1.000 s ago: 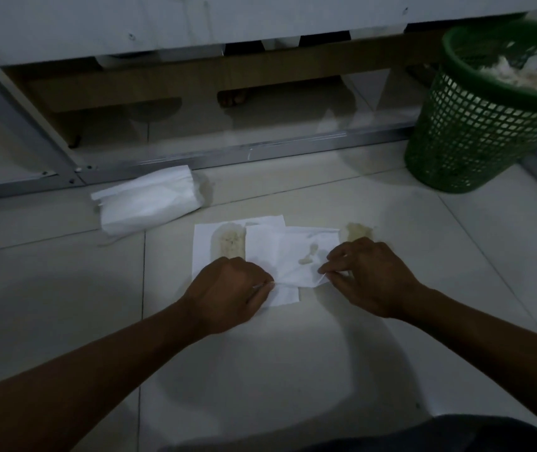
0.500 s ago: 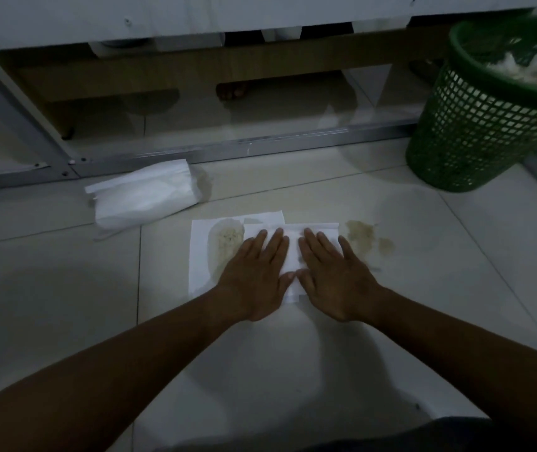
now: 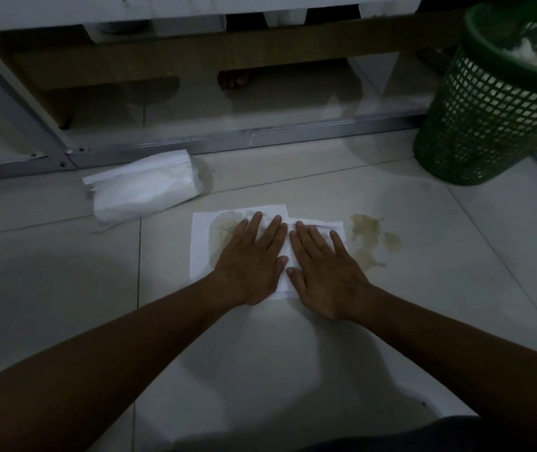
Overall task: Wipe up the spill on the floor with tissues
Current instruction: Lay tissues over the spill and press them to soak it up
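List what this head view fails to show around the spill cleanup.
- Spill under the tissues: covered by the sheets and by the left hand and right hand.
- Green basket: right side cut off by the frame edge.
- Tissue pack: any print lost in dim light.

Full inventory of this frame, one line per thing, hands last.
tissues: two overlapping sheets, white, flat on the floor under both hands; brownish wet stain soaked into the left one
spill: one uncovered patch, yellowish-brown, on the tile just right of the tissues
tissue pack: one, white, lying on the floor up-left of the sheets
waste basket: one, green mesh, upper right, white crumpled paper inside
metal frame rail: one, grey, runs along the floor behind the pack
floor: pale tiles
left hand: flat, presses the tissues
right hand: flat, presses the tissues
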